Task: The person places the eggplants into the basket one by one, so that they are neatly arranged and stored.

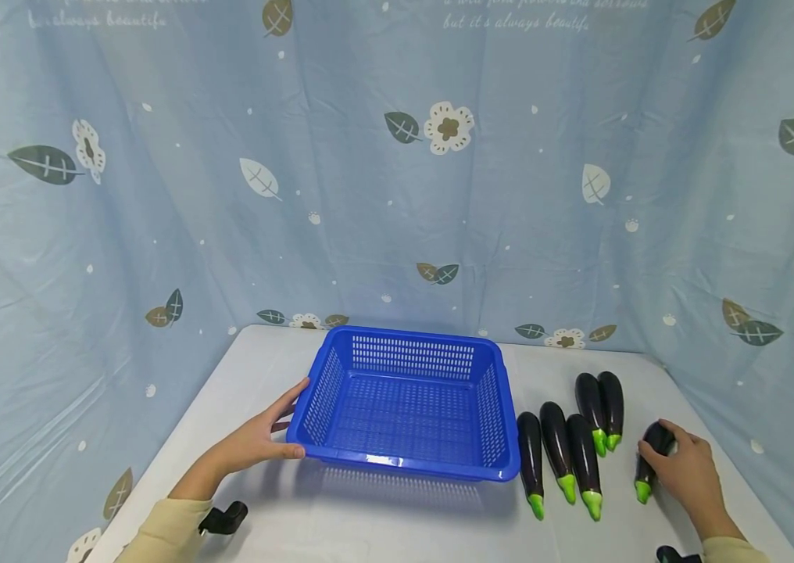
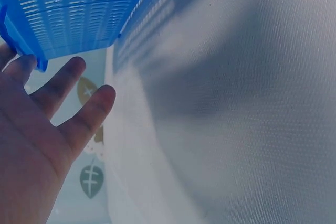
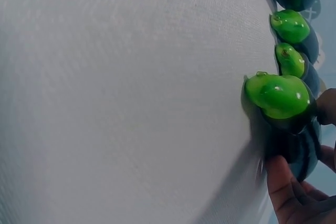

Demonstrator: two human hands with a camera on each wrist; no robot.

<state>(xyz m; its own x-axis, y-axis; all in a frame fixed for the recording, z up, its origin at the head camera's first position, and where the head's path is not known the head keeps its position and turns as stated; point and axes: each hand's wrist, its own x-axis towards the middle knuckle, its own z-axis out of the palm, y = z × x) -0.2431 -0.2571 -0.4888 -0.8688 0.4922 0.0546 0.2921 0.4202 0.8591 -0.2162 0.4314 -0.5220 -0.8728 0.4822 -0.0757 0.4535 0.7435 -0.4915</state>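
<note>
A blue plastic basket [image 1: 397, 461] with slotted walls stands on the table, nothing inside it. At its left side my left hand [image 1: 248, 446] touches the rim, index finger and thumb apart; the left wrist view shows the other fingers spread and straight beside the basket wall [image 2: 79, 14]. Over on the right, my right hand [image 1: 691, 469] holds a dark eggplant [image 1: 656, 442] between thumb and fingers. Its green stem end [image 3: 278, 95] points toward me. Left of that hand lie several more eggplants [image 1: 583, 453], stems toward me; the nearest one [image 1: 529, 450] lies close to the basket's right side.
The white table [image 1: 369, 532] ends at a blue patterned curtain [image 1: 397, 195] behind and at both sides. A black device [image 1: 227, 518] is by the left wrist, and another black piece [image 1: 674, 555] is by the right wrist.
</note>
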